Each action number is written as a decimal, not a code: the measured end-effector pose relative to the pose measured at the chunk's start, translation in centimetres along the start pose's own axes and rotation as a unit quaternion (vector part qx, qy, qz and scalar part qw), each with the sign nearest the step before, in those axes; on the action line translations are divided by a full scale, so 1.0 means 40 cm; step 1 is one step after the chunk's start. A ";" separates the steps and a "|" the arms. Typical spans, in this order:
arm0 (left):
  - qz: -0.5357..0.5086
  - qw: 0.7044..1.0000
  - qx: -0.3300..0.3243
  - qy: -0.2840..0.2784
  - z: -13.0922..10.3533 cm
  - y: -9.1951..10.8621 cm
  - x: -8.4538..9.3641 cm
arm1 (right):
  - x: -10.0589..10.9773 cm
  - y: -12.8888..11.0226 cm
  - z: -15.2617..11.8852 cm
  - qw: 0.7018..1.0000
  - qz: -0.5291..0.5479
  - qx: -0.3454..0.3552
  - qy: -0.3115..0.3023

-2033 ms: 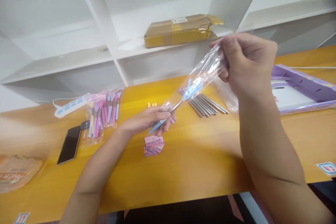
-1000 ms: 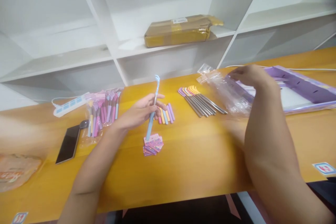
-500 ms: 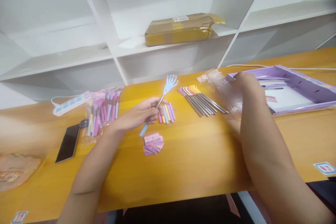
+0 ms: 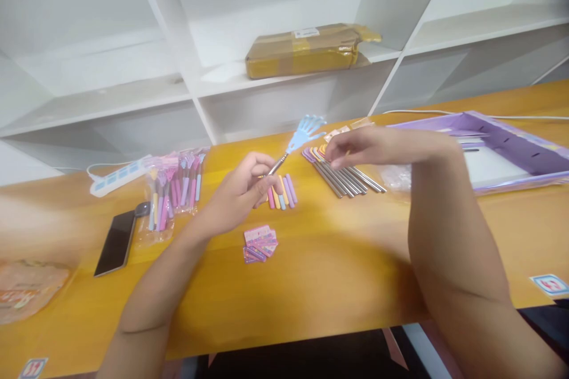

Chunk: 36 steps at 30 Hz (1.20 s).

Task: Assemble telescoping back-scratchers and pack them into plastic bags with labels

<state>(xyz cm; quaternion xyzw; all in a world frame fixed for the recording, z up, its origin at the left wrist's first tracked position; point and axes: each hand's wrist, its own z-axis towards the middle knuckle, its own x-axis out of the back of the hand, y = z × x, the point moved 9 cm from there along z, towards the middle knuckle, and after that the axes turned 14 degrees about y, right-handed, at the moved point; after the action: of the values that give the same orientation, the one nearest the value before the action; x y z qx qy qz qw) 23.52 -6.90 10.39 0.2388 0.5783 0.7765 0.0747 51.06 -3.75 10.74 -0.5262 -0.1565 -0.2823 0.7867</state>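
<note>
My left hand [image 4: 242, 192] is closed round the metal shaft of a light blue back scratcher [image 4: 306, 132], its hand-shaped head tilted up to the right. The hand hides the lower end. My right hand [image 4: 353, 147] hovers with curled fingers over a row of metal-shafted back scratchers [image 4: 344, 177] with purple and yellow heads. Whatever its fingertips hold, if anything, I cannot make out. Beside my left hand lie several coloured handle sleeves [image 4: 287, 191]. Nearer me is a small pile of pink printed cards [image 4: 260, 244].
A purple open box [image 4: 511, 172] stands at right, clear plastic wrap [image 4: 397, 177] beside it. At left are bagged back scratchers [image 4: 171, 186], a power strip [image 4: 120, 177], a phone [image 4: 115, 243] and an orange-printed bag [image 4: 31, 290]. A taped carton [image 4: 306, 50] rests on the shelf.
My right hand has moved left from the purple box to above the metal-shafted row. My left hand has turned the blue back scratcher, its head shifting right and up; its blue lower end no longer shows.
</note>
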 end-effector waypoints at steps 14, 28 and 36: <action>0.401 0.869 -0.212 0.199 -0.026 0.089 0.047 | -0.237 -0.304 -0.090 0.962 0.240 0.062 -0.111; 0.507 0.759 -0.311 0.265 0.032 0.030 0.095 | -0.339 -0.284 -0.110 0.970 0.225 -0.027 -0.084; 0.522 0.662 -0.476 0.249 0.033 0.008 0.087 | -0.352 -0.267 -0.107 0.981 0.188 0.014 -0.053</action>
<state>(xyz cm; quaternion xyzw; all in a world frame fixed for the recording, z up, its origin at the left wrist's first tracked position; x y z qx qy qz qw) 21.13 -4.50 11.97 0.2311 -0.0929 0.8880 -0.3865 33.20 -6.82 9.30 -0.5498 -0.1003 -0.0984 0.8234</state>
